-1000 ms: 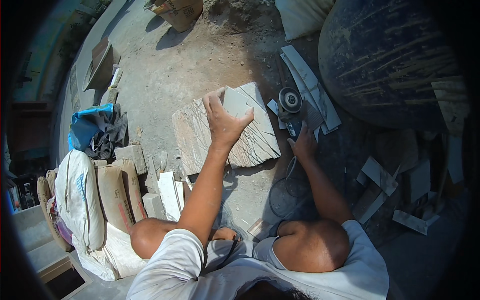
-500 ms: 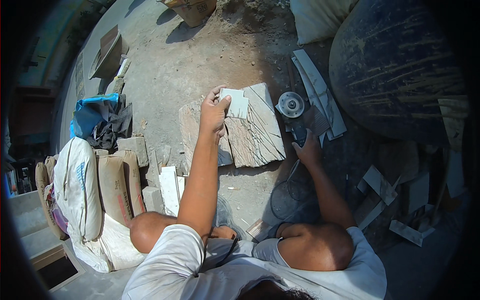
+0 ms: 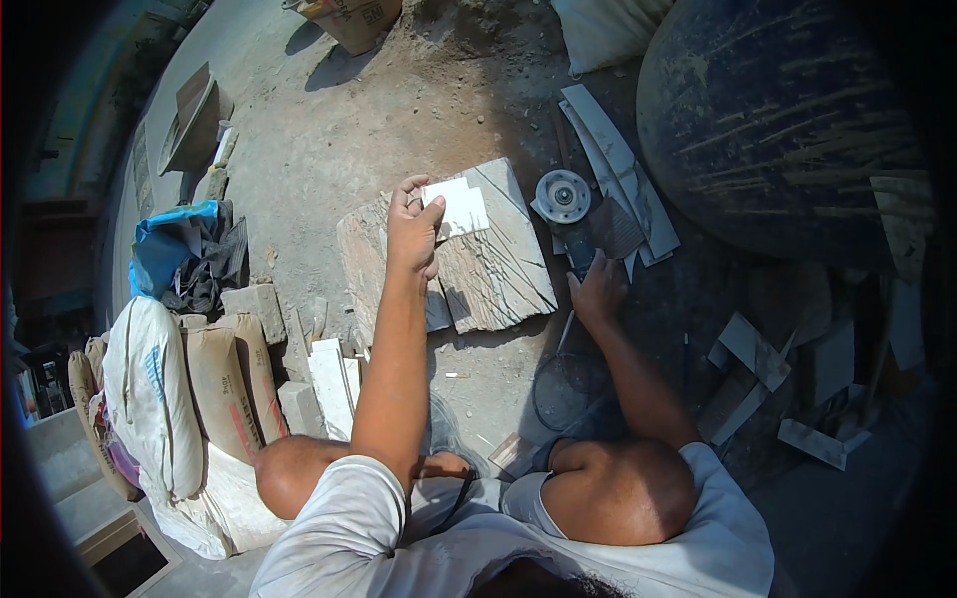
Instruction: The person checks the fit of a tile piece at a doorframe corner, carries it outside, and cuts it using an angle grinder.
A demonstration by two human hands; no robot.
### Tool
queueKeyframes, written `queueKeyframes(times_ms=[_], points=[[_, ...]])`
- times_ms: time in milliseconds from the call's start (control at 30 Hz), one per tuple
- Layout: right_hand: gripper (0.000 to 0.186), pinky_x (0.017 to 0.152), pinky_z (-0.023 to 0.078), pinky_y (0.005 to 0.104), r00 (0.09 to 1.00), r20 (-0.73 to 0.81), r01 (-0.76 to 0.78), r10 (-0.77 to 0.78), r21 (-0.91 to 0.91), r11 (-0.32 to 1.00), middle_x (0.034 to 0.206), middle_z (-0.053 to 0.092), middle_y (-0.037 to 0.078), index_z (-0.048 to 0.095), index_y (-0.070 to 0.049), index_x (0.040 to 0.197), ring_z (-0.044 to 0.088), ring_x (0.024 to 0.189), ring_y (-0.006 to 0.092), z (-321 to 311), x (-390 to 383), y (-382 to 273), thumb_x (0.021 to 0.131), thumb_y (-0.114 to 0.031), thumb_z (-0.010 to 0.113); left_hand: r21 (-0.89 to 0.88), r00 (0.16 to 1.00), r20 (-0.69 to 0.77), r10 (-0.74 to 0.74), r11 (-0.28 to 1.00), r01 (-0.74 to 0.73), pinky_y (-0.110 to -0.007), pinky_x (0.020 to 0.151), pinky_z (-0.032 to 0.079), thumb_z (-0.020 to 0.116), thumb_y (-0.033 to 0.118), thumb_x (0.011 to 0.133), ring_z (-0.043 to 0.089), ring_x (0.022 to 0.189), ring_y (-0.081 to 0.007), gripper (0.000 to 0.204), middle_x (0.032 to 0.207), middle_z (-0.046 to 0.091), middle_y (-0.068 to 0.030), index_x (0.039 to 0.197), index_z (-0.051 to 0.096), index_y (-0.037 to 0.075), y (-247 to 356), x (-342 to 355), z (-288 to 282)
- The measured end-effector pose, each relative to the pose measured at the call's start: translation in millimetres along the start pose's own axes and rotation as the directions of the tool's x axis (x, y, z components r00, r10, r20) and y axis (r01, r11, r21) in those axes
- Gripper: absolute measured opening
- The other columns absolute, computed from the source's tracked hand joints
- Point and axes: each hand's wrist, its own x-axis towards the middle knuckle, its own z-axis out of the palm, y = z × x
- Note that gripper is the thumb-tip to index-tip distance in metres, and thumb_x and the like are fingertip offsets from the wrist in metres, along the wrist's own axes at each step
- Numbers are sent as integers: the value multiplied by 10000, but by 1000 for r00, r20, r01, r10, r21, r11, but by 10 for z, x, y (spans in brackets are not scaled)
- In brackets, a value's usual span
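My left hand (image 3: 410,224) pinches a small white tile piece (image 3: 460,208) with a stepped corner, thumb on its face and fingers behind. It is held over a scored stone slab (image 3: 498,269) lying on the ground. My right hand (image 3: 599,290) is wrapped round the dark body of an angle grinder (image 3: 578,244), to the right of the slab. The grinder's round disc (image 3: 563,196) faces up; I cannot tell whether it spins. From the grinder a cord (image 3: 564,334) trails back toward my feet.
Long white tile strips (image 3: 623,179) lie right of the grinder, beside a big dark rounded container (image 3: 778,120). Broken tile offcuts (image 3: 753,354) are scattered at right. Filled sacks (image 3: 150,389), a blue bag (image 3: 159,249) and a concrete block (image 3: 255,307) stand at left. A basin (image 3: 195,125) sits farther off.
The whole view has shifted slightly, scene moving left. The tile piece has tilted and now catches brighter light. Both hands keep their holds.
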Motion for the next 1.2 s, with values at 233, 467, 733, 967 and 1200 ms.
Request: queueKeyframes(times_ms=[233,467,733,967,1200], points=[[718,872,462,542,991,36,-132,130,44,990,1247,492,164,402,-69,1360,526,1160,348,24,54,-106,813,-406,721,-39,1000,14,16,999,-15,-227,676,502,629,-49,870,566,752,-87,335,880,604,-34,1188,544,11,-119,107,-62],[744,861,470,570,989,100,-114,106,73,991,1276,469,187,363,-82,1380,513,1174,387,36,118,-139,807,-393,722,-77,999,38,26,997,-23,-256,738,541,640,-41,864,630,846,-127,318,975,644,-85,1166,546,-9,-132,130,-24],[773,857,478,550,999,34,3,-7,128,992,1250,501,192,365,-81,1384,537,1146,389,46,107,-26,789,-400,741,-51,999,12,47,998,-47,-280,663,583,677,-42,836,652,838,-134,376,966,653,-83,1177,530,20,-42,117,9],[787,883,475,502,993,-40,119,-114,143,983,1229,527,193,387,-72,1379,543,1132,390,-37,91,0,769,-395,766,56,993,28,116,992,-117,-216,608,528,708,-30,825,627,766,-94,422,911,655,-59,1213,548,5,-49,188,-19],[784,862,473,486,969,18,245,-248,83,966,1155,539,197,412,-45,1357,558,1061,391,-273,84,90,747,-368,783,-132,999,-25,-47,990,43,-251,600,564,673,54,888,639,721,-122,263,886,664,-89,1117,587,-40,-105,331,53]])
